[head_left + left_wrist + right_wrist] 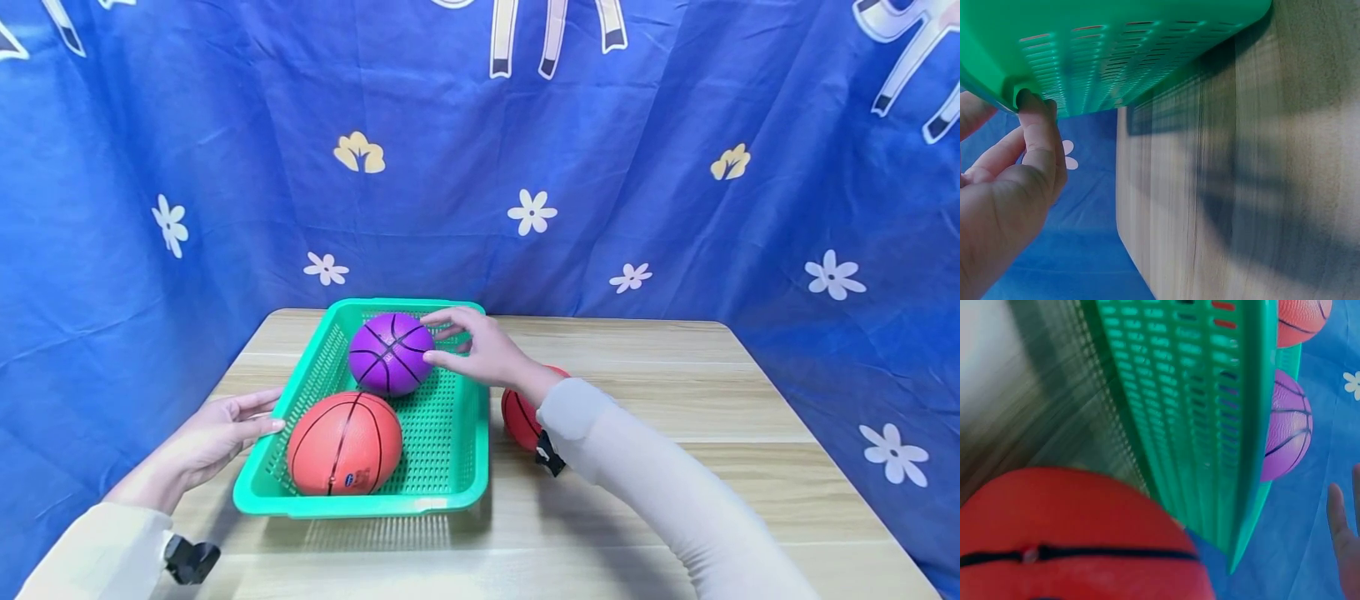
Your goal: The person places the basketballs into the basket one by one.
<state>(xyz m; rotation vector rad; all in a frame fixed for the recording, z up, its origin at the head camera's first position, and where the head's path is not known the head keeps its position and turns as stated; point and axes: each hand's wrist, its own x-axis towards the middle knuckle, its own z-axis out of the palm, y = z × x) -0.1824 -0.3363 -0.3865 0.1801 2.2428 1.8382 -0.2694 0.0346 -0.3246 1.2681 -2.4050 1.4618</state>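
Note:
A green plastic basket (450, 450) with slotted walls stands on the table, holding two small basketballs. The purple ball (390, 354) lies toward its back, the orange ball (345, 443) at its front left. My left hand (217, 429) pinches the basket's left rim, thumb on top; in the left wrist view its fingers (1038, 134) curl under the rim. Above the basket's right side is my right hand (483, 346), fingers spread, holding nothing. Its fingertips overlap the purple ball's right edge in the head view, while the right wrist view shows a gap between them.
A red basketball (521, 417) sits on the table right of the basket, partly hidden beneath my right forearm. The wooden table (675, 383) runs on to the right. A blue printed curtain (450, 167) hangs behind and along both sides.

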